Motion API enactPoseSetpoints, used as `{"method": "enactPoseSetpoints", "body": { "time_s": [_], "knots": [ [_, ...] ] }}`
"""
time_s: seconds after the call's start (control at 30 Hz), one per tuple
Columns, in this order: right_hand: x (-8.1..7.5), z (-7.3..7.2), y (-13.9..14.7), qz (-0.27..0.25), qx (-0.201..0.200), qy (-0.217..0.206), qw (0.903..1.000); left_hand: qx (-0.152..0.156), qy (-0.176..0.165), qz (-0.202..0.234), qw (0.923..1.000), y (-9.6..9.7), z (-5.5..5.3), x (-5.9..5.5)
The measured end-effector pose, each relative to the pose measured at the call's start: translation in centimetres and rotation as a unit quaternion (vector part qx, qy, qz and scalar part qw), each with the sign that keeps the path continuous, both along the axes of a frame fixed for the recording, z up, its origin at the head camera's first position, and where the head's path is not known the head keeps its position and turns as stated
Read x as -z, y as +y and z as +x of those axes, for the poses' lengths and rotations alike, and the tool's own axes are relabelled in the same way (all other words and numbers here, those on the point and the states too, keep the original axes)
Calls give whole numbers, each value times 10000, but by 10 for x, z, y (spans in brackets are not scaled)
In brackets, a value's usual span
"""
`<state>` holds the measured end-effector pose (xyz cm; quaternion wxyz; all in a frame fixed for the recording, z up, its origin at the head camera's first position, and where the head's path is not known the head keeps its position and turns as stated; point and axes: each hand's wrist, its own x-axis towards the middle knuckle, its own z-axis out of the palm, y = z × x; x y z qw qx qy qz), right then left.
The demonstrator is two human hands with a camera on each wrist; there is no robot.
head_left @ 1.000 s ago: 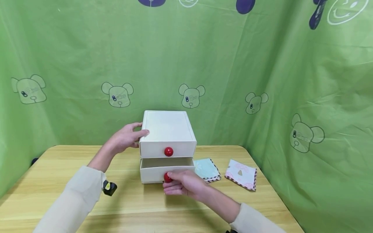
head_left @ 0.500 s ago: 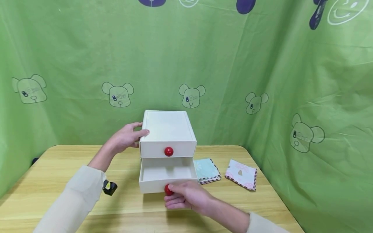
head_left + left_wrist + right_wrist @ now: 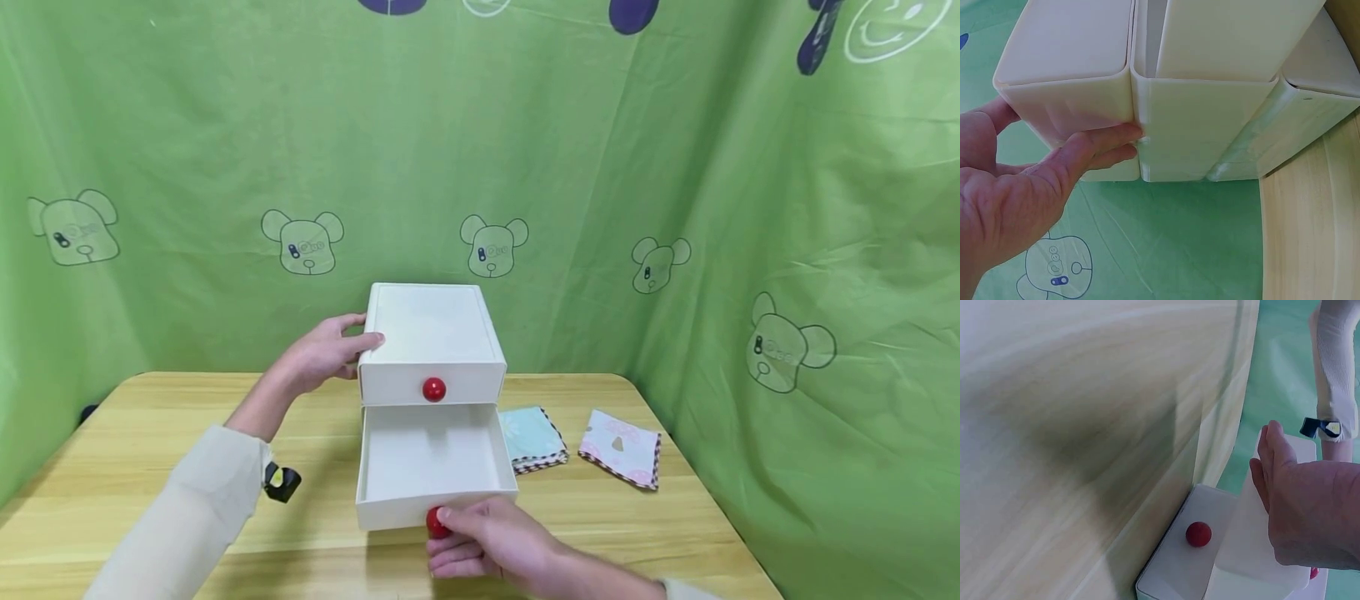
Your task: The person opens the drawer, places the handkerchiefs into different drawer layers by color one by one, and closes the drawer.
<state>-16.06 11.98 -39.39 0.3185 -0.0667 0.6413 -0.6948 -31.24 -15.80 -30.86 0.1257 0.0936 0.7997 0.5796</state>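
Note:
A white drawer cabinet (image 3: 433, 323) with three stacked tiers stands on the table. Its middle drawer (image 3: 431, 458) is pulled out towards me, with bare white inside walls showing. My right hand (image 3: 506, 537) pinches that drawer's red knob (image 3: 437, 522) between thumb and fingers. The top drawer, with its own red knob (image 3: 434, 389), is closed. Only the right wrist view shows the bottom drawer's red knob (image 3: 1198, 534). Against the cabinet's upper left side rests my left hand (image 3: 322, 357), its fingers fairly straight and the thumb on the top edge.
Right of the cabinet lies a folded light-blue cloth (image 3: 534, 437) with a checked edge, partly behind the drawer. Farther right is a folded pink-and-white cloth (image 3: 621, 448). A green curtain (image 3: 420, 150) hangs behind and beside the wooden table (image 3: 225, 396).
The middle drawer has slid well out towards me, with my right hand drawing back along with its knob. My left hand and the cabinet have stayed in place.

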Motion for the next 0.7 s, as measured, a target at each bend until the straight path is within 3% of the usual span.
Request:
{"method": "enactPoseSetpoints", "body": {
  "time_s": [0.7],
  "knots": [
    [3,10,4,-17,-290,-175,9994,9,-29,55,10000,0,1,-1]
  ]
}}
